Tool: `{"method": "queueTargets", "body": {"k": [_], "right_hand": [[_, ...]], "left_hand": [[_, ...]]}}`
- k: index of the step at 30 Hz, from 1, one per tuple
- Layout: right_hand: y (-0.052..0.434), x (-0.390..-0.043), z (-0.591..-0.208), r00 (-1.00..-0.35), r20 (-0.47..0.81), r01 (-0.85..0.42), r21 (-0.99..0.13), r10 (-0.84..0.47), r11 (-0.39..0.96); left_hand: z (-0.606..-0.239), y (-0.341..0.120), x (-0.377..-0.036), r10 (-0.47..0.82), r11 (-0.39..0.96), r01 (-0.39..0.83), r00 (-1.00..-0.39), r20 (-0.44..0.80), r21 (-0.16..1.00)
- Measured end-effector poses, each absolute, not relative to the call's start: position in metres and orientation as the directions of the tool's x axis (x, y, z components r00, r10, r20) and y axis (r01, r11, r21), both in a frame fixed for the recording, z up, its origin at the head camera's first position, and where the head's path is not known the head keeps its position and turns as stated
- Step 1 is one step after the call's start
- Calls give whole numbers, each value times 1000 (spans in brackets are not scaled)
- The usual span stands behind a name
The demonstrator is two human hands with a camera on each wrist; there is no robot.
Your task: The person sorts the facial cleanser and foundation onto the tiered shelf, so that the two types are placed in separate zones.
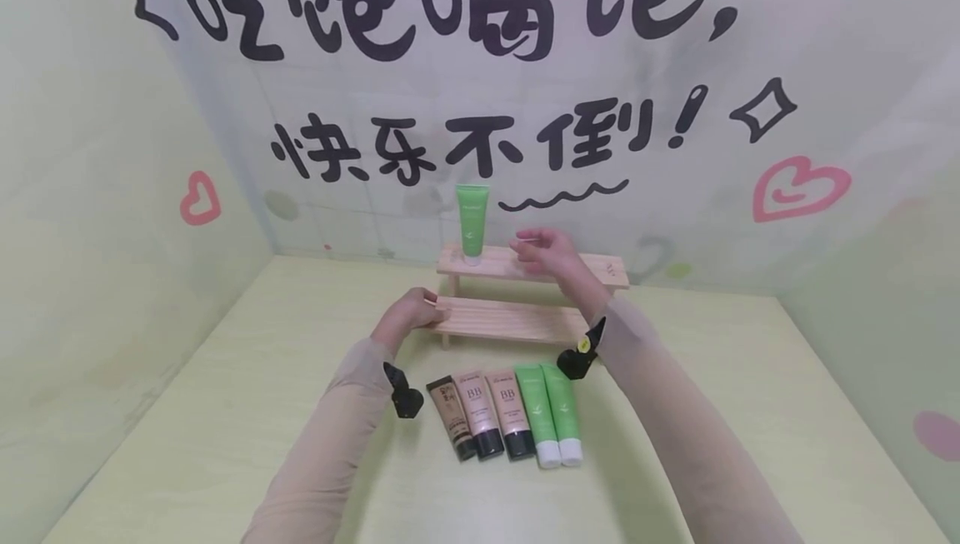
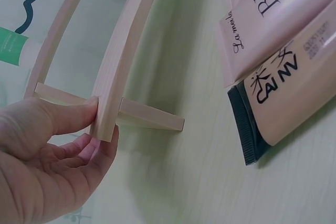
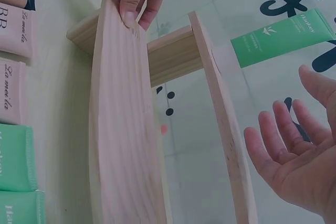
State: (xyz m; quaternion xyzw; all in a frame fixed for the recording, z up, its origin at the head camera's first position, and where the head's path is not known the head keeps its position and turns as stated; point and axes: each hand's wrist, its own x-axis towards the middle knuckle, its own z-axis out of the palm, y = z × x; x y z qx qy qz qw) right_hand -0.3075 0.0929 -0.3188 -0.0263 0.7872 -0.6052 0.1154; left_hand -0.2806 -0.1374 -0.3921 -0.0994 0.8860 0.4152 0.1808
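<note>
My left hand point(image 1: 408, 316) pinches the left end of the lower plank of a two-step wooden rack point(image 1: 517, 321), thumb on top and fingers beneath in the left wrist view. Upside of that, a green tube point(image 1: 472, 223) stands upright on its white cap at the left of the upper plank point(image 1: 498, 263). My right hand point(image 3: 294, 156) is just right of this tube, over the upper plank, fingers loosely spread and holding nothing.
In front of the rack lies a row of tubes: a brown one point(image 1: 452, 415), two pink BB tubes point(image 1: 477, 411) point(image 1: 507, 411) and two green ones point(image 1: 536, 411) point(image 1: 562, 406). A printed wall point(image 1: 405, 219) rises close behind the rack.
</note>
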Motion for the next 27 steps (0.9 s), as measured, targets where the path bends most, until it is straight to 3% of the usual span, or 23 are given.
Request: {"method": "queueTargets", "body": {"k": [27], "right_hand": [[124,-275,-341,-942,-205,122,-947,-265,296]], "left_hand": [[-393,-138,-278,6,632,-301,-920,-393,714]]}}
